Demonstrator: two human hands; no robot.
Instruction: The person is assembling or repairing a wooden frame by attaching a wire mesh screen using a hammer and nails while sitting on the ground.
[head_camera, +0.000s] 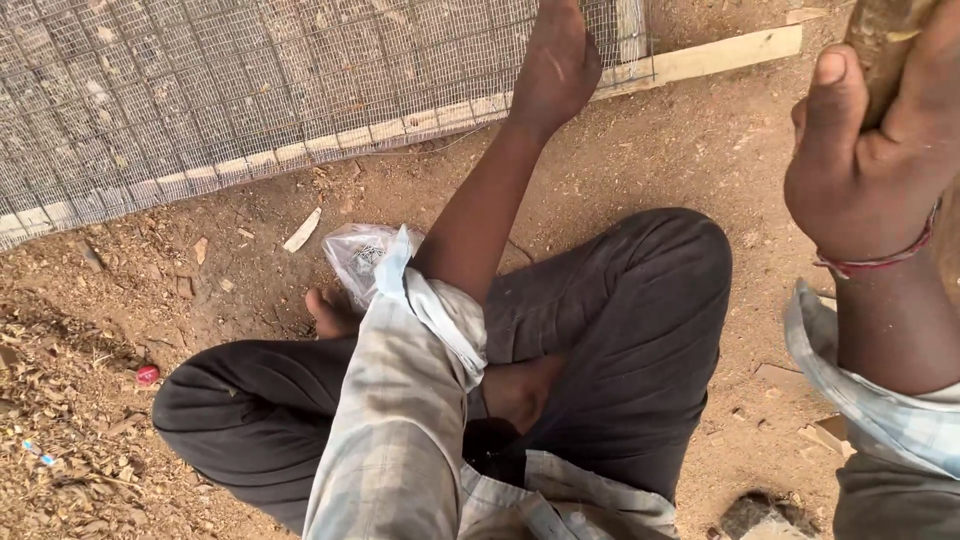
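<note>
Hands apart: left hand (555, 62) pressed flat, open, on far wire mesh (200, 90); right hand (865, 150) closed around wooden stick (885, 35), near right.

Two hands show: one left hand (556, 62) and one right hand (868, 150). There is one wooden stick (885, 35), one wire mesh panel (250, 80), one wooden batten (700, 58), one plastic bag (358, 258), one red cap (148, 375) and one red wristband (880, 260).
</note>
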